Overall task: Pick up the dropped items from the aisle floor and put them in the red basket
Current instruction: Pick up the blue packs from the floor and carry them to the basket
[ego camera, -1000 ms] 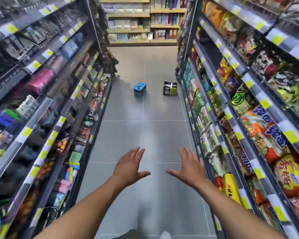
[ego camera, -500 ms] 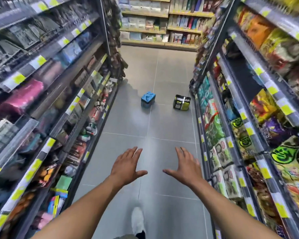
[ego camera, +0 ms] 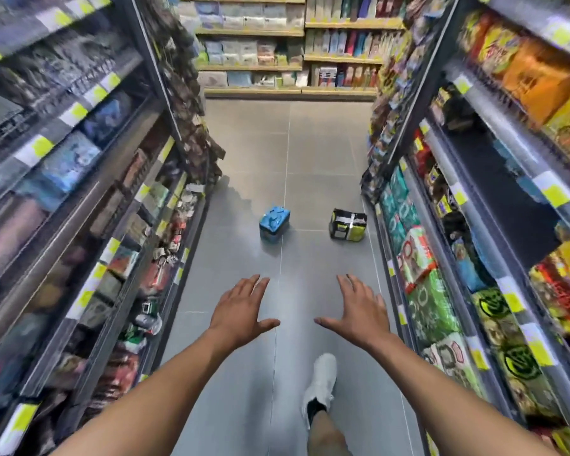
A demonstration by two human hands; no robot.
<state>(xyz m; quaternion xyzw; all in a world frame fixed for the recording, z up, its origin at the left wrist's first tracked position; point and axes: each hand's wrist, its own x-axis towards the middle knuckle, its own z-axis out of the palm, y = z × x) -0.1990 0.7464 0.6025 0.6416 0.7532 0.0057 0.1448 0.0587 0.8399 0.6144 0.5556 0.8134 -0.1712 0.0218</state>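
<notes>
Grey tile floor (ego camera: 310, 153) of a shop aisle down the middle of the frame, with full left shelves (ego camera: 79, 225) and right shelves (ego camera: 474, 258) along the edges and far shelves (ego camera: 277, 44) across the top. On that floor near the centre, well apart from both grips: a blue box (ego camera: 273, 222) and, to its right, close to the right shelves, a black and green pack (ego camera: 348, 224). Lower down, left grip (ego camera: 241, 311) and right grip (ego camera: 359, 311) held out side by side above the floor, fingers straight and spread, released and holding nothing, white shoe (ego camera: 321, 380) on the floor below them.
</notes>
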